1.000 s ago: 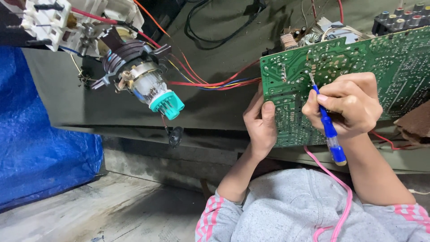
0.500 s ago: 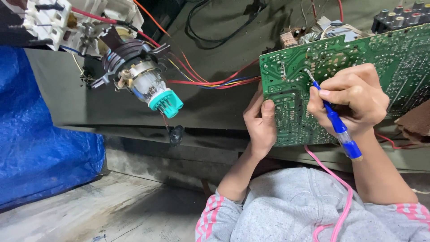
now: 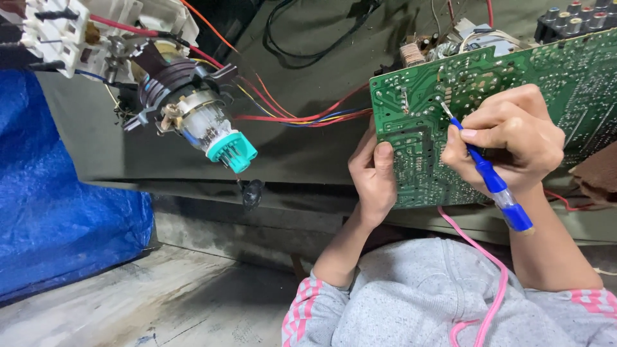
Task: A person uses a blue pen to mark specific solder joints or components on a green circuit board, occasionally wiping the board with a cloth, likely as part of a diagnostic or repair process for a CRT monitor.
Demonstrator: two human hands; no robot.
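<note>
Two hands, one circuit board, one blue-handled screwdriver.
The left hand grips the left edge of the green circuit board, thumb on its solder side; the board stands tilted at upper right, pale traces and silver solder dots facing up. The right hand is closed around the screwdriver, its metal tip touching the board near the top. One teal-capped tube neck hangs at left, red wires running to the board.
</note>
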